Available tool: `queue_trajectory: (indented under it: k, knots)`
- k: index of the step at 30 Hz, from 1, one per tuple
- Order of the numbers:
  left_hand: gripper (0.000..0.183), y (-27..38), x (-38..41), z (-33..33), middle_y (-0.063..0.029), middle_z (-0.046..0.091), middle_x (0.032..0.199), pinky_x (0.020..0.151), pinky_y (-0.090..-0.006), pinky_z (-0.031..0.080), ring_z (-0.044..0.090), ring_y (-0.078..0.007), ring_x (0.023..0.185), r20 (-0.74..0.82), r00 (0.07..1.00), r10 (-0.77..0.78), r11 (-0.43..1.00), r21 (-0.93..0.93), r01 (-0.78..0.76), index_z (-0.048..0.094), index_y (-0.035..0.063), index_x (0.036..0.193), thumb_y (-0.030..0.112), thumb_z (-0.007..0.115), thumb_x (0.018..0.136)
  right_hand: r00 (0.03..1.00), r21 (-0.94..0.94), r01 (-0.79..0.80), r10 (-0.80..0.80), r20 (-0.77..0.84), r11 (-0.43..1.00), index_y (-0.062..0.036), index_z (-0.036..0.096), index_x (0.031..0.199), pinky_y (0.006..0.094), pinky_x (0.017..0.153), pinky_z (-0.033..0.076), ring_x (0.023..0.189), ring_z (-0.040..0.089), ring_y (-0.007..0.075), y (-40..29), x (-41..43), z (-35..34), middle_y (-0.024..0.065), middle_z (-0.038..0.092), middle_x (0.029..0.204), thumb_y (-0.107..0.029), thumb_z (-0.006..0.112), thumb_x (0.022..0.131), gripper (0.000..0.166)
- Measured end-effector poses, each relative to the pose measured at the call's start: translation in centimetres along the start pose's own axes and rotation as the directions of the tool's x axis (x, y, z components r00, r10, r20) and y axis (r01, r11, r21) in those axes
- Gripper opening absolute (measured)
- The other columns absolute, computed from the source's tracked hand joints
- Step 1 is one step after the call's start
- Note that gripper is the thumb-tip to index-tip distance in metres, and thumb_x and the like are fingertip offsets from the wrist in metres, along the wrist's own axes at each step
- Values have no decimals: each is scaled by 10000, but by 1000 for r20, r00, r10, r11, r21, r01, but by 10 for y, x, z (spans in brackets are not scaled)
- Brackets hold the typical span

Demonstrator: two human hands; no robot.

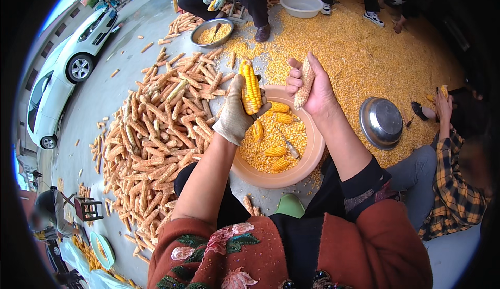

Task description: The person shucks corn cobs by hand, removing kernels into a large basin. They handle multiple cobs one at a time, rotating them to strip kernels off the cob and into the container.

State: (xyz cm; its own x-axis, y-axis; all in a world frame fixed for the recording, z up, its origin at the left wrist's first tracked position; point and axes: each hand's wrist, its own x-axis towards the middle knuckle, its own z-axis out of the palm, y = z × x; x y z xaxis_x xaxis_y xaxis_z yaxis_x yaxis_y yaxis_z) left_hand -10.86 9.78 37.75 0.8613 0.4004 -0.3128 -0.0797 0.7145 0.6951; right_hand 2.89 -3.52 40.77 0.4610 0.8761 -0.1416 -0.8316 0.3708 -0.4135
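My left hand [235, 111], in a pale work glove, grips a yellow ear of corn [250, 88] that has some kernels gone from one side. Bare and raised, my right hand [318, 82] is closed around a stripped corncob [304, 82]. Below both hands sits a wide peach plastic basin [310, 152]. Loose kernels [254, 154] fill its bottom, with several ears [275, 151] lying on them. A pointed tool with a pale handle [292, 149] rests among the kernels.
A large heap of bare cobs [156, 132] lies to my left. Kernels [371, 54] spread over the ground ahead and right, around an overturned metal bowl [381, 123]. Beyond stand a metal basin [212, 41] and a white tub [300, 6]. Other people sit nearby; a white car [70, 70] is parked left.
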Motion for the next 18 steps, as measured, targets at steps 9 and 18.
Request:
queue_trajectory:
  k: [9, 18]
  knots:
    - [608, 1, -5, -6, -14, 563, 753, 559, -269, 504, 550, -105, 593, 96, 995, -1, 999, 37, -3, 546, 145, 1143, 660, 404, 853, 999, -191, 26, -33, -31, 981, -40, 594, 920, 266, 486, 389, 507, 456, 116, 14, 6, -3, 3, 493, 613, -450, 561, 868, 415]
    - [393, -1, -11, 10, -52, 618, 917, 627, -252, 515, 613, -137, 757, 41, 999, 1, 994, 108, -5, 523, 106, 1152, 423, 407, 949, 960, -467, 210, -272, -70, 859, 0, 594, 1033, 361, 865, 459, 997, 580, 209, 21, 16, -2, 121, 619, 1004, -436, 554, 876, 465]
